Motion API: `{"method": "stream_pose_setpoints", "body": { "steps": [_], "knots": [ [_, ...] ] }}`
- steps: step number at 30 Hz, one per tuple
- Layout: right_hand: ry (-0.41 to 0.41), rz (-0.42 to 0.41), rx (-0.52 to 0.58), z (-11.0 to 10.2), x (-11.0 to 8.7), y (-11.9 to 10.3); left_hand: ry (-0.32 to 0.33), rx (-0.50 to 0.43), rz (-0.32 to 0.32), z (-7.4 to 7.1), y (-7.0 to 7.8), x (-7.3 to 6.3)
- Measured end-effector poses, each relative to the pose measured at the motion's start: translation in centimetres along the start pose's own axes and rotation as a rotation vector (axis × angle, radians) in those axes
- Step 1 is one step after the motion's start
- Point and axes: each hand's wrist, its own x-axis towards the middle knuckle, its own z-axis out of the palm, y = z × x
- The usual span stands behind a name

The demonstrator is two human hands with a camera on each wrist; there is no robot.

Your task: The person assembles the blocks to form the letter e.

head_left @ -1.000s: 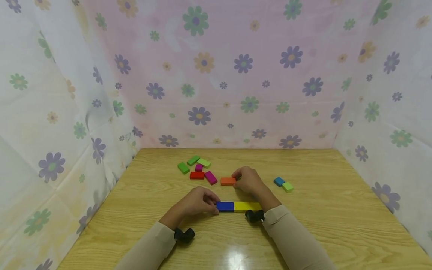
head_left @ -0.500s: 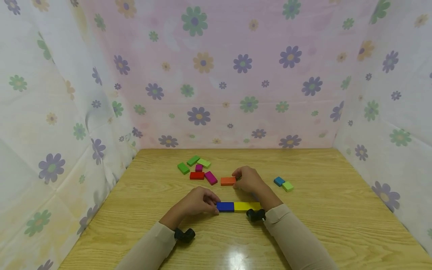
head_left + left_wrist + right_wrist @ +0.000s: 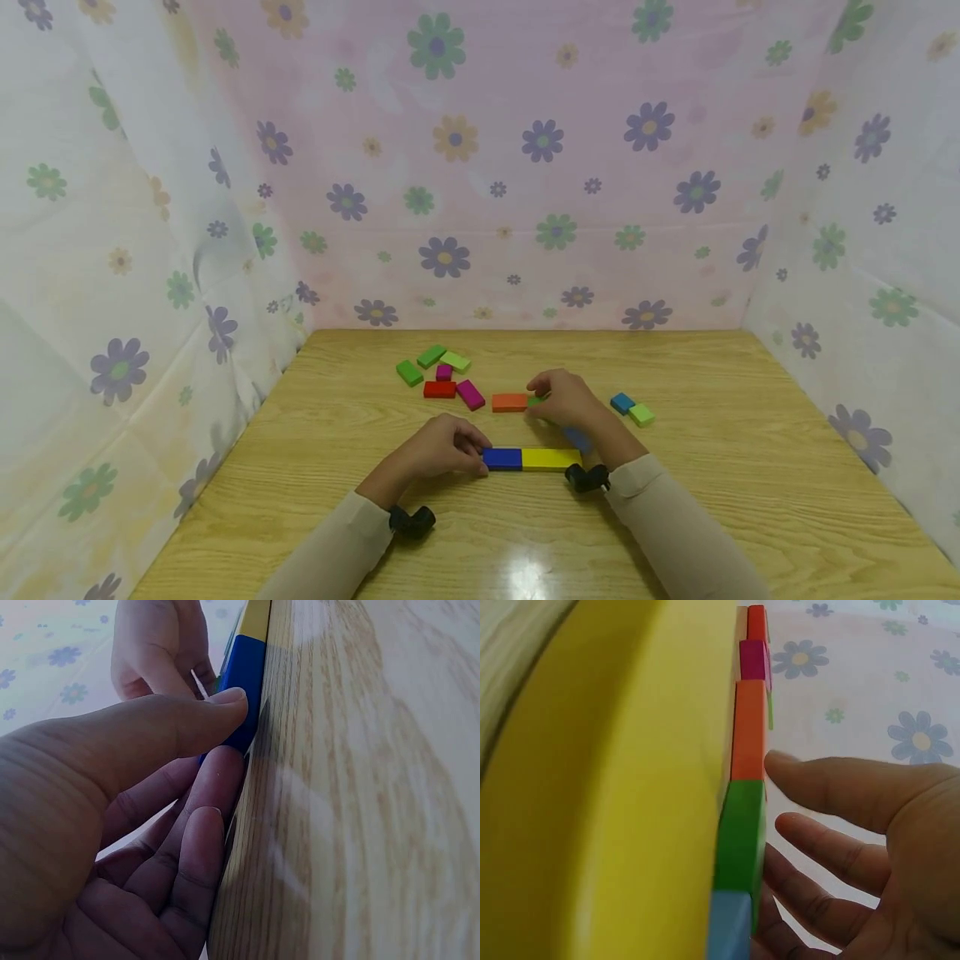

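Two forearms in beige sleeves reach across a wooden table [image 3: 712, 500] walled by flowered cloth [image 3: 525, 167], a small black camera strapped under each wrist. The left hand [image 3: 438, 446] lies low on the wood, thumb and curled fingers pinching the near end of a dark blue block [image 3: 502, 457]; the left wrist view shows the thumb on top of that block and a fingertip against its end. A yellow block [image 3: 551, 458] lies end to end with the blue one, stretching away from the left hand toward the right wrist. The right hand [image 3: 566, 400], farther from the body, has its fingers bent over a green block [image 3: 535, 401] that sits at its fingertips, touching the end of an orange block [image 3: 510, 402] just beyond them; the right wrist view shows thumb and fingers loosely spread beside the green block, and whether they grip it cannot be told. A light blue block [image 3: 577, 437] lies beneath the right palm. Beyond the left hand sit red [image 3: 439, 388], magenta and green blocks; beyond the right, a blue-and-green pair [image 3: 632, 409]. No writing is legible.
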Motion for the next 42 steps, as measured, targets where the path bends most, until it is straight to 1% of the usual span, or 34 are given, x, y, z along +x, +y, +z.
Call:
{"method": "stream_pose_setpoints", "body": {
  "steps": [3, 8, 11, 18, 22, 25, 36, 42],
  "knots": [
    [-0.005, 0.003, 0.026, -0.6, -0.5, 0.4, -0.001, -0.003, 0.001, 0.0, 0.0, 0.0],
    [0.0, -0.01, 0.033, -1.4, -1.3, 1.1, 0.005, -0.006, 0.005, 0.0, -0.1, -0.1],
    [0.008, -0.01, 0.018, -1.8, -1.8, 1.6, 0.005, -0.006, 0.004, 0.1, -0.1, -0.1],
    [0.001, 0.025, -0.006, -2.6, -3.1, 2.7, 0.002, -0.005, 0.011, 0.1, -0.4, -0.1],
    [0.007, 0.028, -0.04, -3.1, -3.9, 3.0, 0.005, -0.003, 0.013, 0.1, -0.4, -0.1],
    [0.015, 0.029, -0.043, -3.4, -4.5, 3.1, 0.006, -0.007, 0.013, 0.1, -0.4, 0.0],
    [0.009, -0.012, -0.013, -4.1, -6.4, 3.8, 0.004, -0.005, 0.01, 0.0, -0.2, -0.1],
    [-0.012, -0.011, 0.012, -4.1, -7.1, 3.9, 0.003, -0.007, 0.008, 0.0, -0.1, -0.1]
  ]
}}
